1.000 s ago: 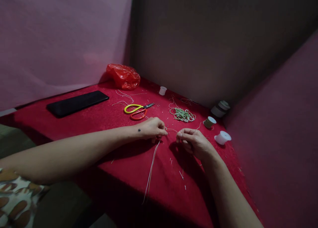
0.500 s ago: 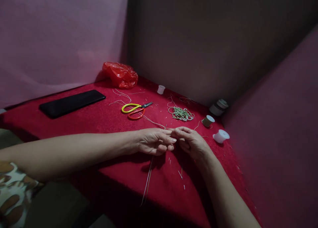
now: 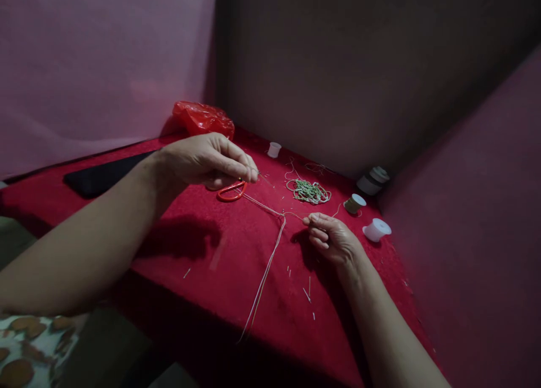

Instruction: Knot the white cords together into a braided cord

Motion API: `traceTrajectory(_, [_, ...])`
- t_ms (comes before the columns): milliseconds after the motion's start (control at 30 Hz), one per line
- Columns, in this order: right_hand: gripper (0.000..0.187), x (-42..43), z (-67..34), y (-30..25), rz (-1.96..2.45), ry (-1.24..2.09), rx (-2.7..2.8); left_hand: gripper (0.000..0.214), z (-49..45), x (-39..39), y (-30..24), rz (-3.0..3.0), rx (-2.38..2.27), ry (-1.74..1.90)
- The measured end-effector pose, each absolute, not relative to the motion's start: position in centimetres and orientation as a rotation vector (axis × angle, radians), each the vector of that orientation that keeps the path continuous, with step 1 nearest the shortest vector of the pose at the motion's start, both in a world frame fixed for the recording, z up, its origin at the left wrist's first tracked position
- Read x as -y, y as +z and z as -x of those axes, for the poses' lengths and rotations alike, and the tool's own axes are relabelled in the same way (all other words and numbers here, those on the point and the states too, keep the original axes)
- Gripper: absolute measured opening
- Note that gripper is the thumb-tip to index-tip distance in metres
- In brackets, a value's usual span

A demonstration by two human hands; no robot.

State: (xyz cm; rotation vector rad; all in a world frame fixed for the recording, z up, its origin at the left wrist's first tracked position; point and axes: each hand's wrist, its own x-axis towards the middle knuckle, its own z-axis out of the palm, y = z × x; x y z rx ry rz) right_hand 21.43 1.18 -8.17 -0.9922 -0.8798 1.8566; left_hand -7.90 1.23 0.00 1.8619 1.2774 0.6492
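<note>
Cord (image 3: 271,256) between left hand (image 3: 207,161), right hand (image 3: 332,238)

My left hand (image 3: 203,161) covered most of the scissors (image 3: 231,191). Only an orange loop showed beneath it, and whatever my fingertips pinched just above was too fine to make out. Left of the scissors, my wrist hid one end of the phone (image 3: 101,176). Right of them, the cord (image 3: 270,258) vanished inside my right hand (image 3: 332,238); nearer me it ran off the table (image 3: 236,275) into darkness.
</note>
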Motion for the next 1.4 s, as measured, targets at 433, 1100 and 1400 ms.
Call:
traceTrajectory(433, [0.017,-1.1,-21.4,-8.5,1.022,1.753,0.941,0.011,3.2,-2.7,-5.2,-1.982,-1.089,0.19])
traceTrajectory(1100, [0.03,-0.2,-19.4,-9.6,1.419,0.71,1.96,0.022,-0.4,-2.0,-9.4,-2.698,-1.428,0.453])
traceTrajectory(1400, [0.018,0.0,-19.0,-9.6,1.526,0.648,2.047,0.023,-0.9,-1.8,-9.8,-2.741,-1.443,0.477])
